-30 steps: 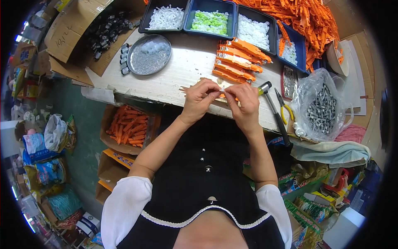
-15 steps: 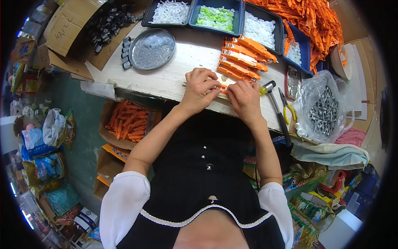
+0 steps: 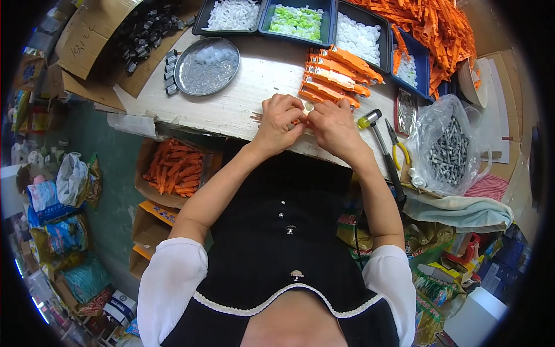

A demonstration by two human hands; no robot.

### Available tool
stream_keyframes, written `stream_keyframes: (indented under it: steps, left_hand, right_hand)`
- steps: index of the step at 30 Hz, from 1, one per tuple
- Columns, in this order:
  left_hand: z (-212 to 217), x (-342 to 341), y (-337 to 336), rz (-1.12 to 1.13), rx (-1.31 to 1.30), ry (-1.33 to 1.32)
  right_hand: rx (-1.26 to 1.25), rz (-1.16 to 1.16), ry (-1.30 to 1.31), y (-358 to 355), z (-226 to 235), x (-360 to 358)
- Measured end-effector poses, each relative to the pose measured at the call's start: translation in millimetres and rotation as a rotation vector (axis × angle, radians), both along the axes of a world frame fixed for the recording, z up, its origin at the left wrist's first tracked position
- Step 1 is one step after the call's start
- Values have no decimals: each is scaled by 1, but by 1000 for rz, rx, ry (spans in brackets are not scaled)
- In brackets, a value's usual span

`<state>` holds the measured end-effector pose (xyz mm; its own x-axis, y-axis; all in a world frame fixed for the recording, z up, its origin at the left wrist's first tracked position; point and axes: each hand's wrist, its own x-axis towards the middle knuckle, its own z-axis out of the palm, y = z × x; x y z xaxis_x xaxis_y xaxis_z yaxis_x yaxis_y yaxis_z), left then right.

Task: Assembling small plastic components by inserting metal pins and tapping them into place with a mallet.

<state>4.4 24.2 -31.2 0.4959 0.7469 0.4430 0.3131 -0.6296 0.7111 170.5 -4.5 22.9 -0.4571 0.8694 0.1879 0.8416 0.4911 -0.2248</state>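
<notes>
My left hand point(image 3: 281, 119) and my right hand point(image 3: 329, 122) meet at the near edge of a pale wooden worktable point(image 3: 254, 87). Together they pinch a small orange plastic piece point(image 3: 296, 121), mostly hidden under the fingers. Thin ends stick out to the left of my left hand. Just beyond the hands lies a stack of orange plastic clips point(image 3: 332, 78).
A round metal tray point(image 3: 207, 65) sits at the left. Dark bins hold white parts point(image 3: 234, 13), green parts point(image 3: 296, 18) and more white parts point(image 3: 357, 36). A hammer point(image 3: 381, 147), yellow pliers point(image 3: 398, 144) and a bag of grey metal parts point(image 3: 448, 150) lie right. A box of orange pieces point(image 3: 176, 170) stands below.
Both hands came down from a raised position onto the table edge and closed tighter together over the orange piece.
</notes>
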Motion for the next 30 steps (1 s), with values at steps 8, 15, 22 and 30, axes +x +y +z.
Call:
stream_keyframes:
  steps: [8,15,22,30]
  left_hand:
    - [6,-1,2,6,9,106]
    - [15,3,9,-55,-5,233]
    - [18,9,11,-75,-34,307]
    - [17,2,4,-108,232,364]
  right_hand:
    - [4,-165,226,-17,-1,24]
    - [89,-258,251,-42,-2,59]
    - [55,-312,253,-50,-5,68]
    - [274,-792,322,-70,12,183]
